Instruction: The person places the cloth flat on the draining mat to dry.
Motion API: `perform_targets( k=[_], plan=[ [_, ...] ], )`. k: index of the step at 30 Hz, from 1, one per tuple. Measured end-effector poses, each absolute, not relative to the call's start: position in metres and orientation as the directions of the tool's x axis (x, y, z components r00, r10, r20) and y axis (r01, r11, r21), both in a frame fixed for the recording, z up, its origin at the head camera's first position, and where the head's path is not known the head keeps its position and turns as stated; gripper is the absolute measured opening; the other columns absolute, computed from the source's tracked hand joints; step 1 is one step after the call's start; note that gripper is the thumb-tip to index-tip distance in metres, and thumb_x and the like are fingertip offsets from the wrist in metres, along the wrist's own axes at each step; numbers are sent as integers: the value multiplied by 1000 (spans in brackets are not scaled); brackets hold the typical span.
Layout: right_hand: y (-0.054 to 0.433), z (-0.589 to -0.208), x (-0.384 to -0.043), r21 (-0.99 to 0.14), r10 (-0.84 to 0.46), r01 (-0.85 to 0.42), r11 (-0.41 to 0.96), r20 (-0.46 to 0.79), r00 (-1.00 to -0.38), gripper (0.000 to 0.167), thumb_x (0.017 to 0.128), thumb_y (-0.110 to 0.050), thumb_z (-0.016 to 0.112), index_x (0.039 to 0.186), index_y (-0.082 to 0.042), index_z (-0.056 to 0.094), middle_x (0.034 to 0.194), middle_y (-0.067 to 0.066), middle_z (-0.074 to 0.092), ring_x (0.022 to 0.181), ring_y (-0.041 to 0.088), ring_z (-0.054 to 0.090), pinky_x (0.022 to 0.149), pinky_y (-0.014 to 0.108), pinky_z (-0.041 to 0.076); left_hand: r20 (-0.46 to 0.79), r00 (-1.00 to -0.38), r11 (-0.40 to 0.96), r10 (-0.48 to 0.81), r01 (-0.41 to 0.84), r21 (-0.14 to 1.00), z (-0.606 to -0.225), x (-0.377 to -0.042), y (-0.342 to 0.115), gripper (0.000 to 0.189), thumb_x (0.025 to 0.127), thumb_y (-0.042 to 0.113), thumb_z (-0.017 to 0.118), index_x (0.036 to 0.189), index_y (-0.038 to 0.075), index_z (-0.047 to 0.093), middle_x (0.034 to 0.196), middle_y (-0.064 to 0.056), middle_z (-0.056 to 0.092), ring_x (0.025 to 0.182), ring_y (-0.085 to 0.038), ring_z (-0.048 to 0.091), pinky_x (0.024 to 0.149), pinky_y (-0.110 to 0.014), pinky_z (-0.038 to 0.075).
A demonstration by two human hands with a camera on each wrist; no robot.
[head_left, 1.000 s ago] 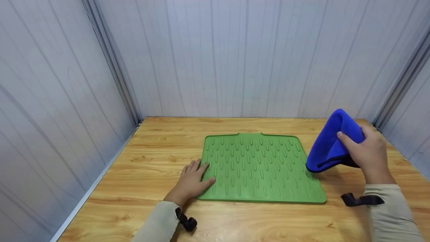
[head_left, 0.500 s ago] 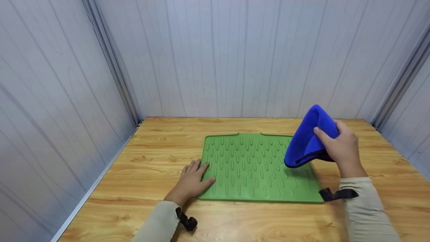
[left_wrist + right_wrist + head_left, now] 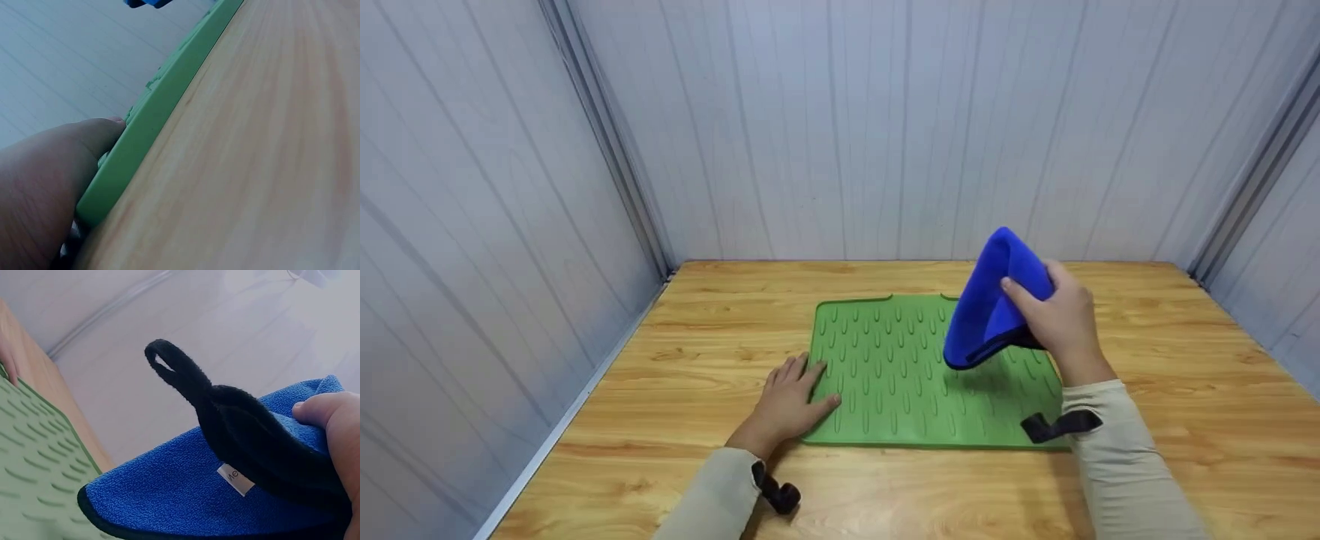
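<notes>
My right hand [image 3: 1061,311] grips a folded blue cloth [image 3: 994,300] and holds it raised over the right half of a green ridged mat [image 3: 892,375]. In the right wrist view the cloth [image 3: 169,489] shows black edging, a black hanging loop [image 3: 180,368] and a small white label [image 3: 236,479]. The thumb lies on the cloth's near face; the other fingers are behind it. My left hand [image 3: 787,401] rests spread on the mat's left edge. From the left wrist, its thumb [image 3: 95,135] lies over the raised rim of the mat [image 3: 146,129].
The mat lies on a wood-grain table [image 3: 720,322]. Pale panel walls [image 3: 847,135] stand behind the table and on both sides. Dark straps hang from both sleeves at the wrists.
My right hand has carried the cloth leftward, from beside the mat's right edge to over the mat. My left hand has stayed in place on the mat's left edge.
</notes>
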State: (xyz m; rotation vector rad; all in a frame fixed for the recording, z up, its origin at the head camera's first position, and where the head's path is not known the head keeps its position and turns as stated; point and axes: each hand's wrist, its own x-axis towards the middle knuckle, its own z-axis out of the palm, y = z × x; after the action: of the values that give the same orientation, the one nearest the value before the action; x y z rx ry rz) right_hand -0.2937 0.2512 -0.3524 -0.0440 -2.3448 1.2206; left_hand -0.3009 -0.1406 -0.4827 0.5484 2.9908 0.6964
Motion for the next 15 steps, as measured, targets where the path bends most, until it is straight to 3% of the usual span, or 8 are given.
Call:
perform_targets(
  k=[15],
  plan=[
    [203, -364, -306, -817, 182, -257, 517, 399, -899, 60, 90, -50, 73, 129, -5, 63, 108, 19, 68, 93, 31, 65, 74, 40, 53, 62, -940, 838, 337, 329, 436, -478, -298, -139, 74, 99, 57, 52, 156, 11, 41, 164, -21, 23, 152, -41, 14, 121, -57, 10]
  ],
)
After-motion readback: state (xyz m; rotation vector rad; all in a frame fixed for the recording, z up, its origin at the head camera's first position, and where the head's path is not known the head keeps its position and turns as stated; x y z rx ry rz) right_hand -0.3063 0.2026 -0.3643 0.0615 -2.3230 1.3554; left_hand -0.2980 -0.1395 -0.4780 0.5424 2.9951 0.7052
